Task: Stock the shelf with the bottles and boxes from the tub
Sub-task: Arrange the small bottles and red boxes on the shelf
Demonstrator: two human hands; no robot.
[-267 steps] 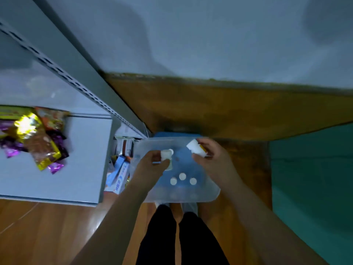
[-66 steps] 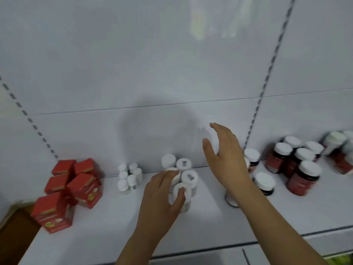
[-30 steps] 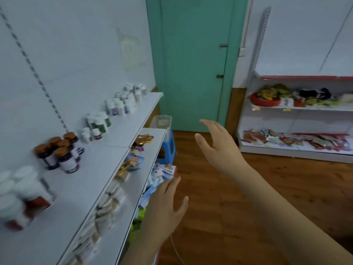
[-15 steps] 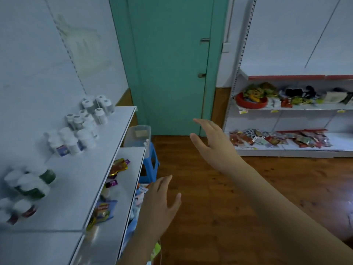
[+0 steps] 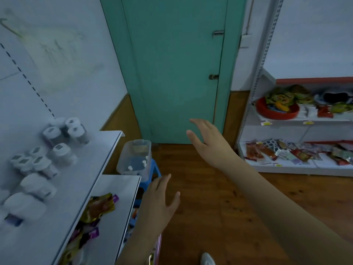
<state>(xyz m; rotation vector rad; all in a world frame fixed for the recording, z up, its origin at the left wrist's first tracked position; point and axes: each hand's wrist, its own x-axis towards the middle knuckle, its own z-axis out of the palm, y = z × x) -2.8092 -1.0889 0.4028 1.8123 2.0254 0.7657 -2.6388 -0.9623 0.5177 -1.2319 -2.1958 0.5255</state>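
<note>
A clear plastic tub (image 5: pixel 127 155) stands on a blue stool (image 5: pixel 154 174) past the end of the white shelf (image 5: pixel 86 165), with a few small white bottles (image 5: pixel 143 162) left in its bottom. Several white-capped bottles (image 5: pixel 63 133) stand blurred along the shelf's upper board on the left. My left hand (image 5: pixel 159 204) hangs in the air beside the lower shelf board, fingers spread, holding nothing. My right hand (image 5: pixel 207 142) is stretched forward at mid-height in front of the door, fingers straight and empty, to the right of the tub.
A green door (image 5: pixel 177 69) is straight ahead. On the right stands another white shelf unit (image 5: pixel 298 169) with snack packets and a red bowl (image 5: pixel 277 111). Colourful snack packets (image 5: pixel 97 207) lie on the lower left shelf board. Wooden floor (image 5: pixel 210 207) lies between the shelves.
The view has moved closer to the tub and door; the tub now looks larger. Both hands stay empty and spread, drifting forward with the body.
</note>
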